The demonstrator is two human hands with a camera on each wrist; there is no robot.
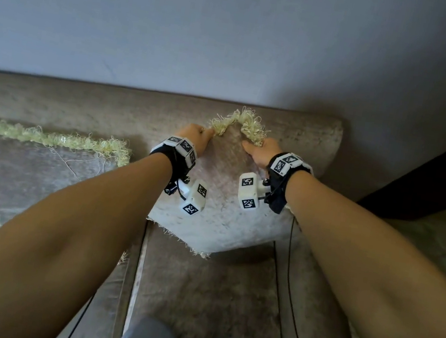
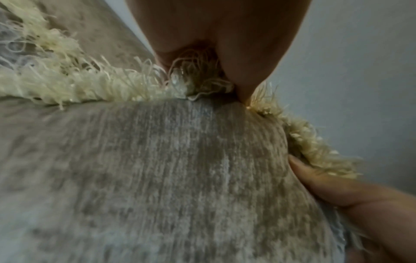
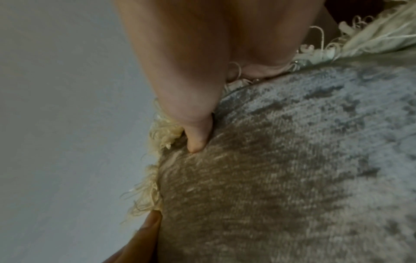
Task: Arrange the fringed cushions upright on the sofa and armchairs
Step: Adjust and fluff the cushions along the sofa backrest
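Because the fringed cushion (image 1: 220,197) stands on one corner against the far sofa back (image 1: 80,105), the left hand (image 1: 196,135) and right hand (image 1: 261,151) pinch its fringe (image 1: 241,122) either side of the top corner, probably steadying it upright. A second cushion (image 1: 40,169) leans just to its left.

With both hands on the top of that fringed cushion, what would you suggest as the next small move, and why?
Probably rotate it square. The grey velvet cushion with cream fringe stands on a corner like a diamond against the grey sofa backrest, while its neighbour, the second fringed cushion, has a level top edge. The left hand and right hand grip the two edges beside the top corner, so a small twist should do.
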